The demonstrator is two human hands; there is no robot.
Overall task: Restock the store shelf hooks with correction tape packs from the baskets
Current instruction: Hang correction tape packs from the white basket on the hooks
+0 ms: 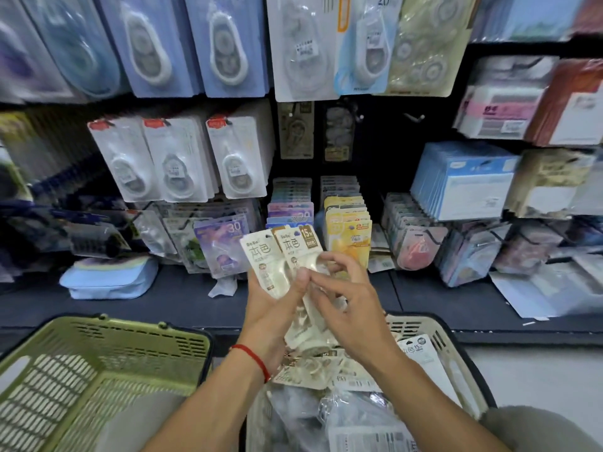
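A person's two hands meet in front of a stationery display, above the near edge of its dark bottom shelf (163, 301). The left hand (270, 308), a red string bracelet (253, 357) at its wrist, grips a fanned stack of cream-coloured correction tape packs (280, 252), thumb curled across their fronts; two printed headers show at the top of the fan, the right one marked 15. The right hand (346, 308) has its fingers curled, fingertips pinching at the clear blister of the same stack from the right side. Directly beneath the hands, a white basket (440, 337) at the bottom right holds more packs of the same cream kind (421, 353) along with clear-wrapped goods. A green basket (107, 350) sits at the bottom left, beside the white one. On the display behind, blue-backed tape dispensers (225, 47) hang along the top row, white-carded ones with red headers (176, 161) in the row below, and yellow packs (349, 230) hang just behind the held stack. A light blue pouch (107, 278) lies towards the left end of the bottom shelf.
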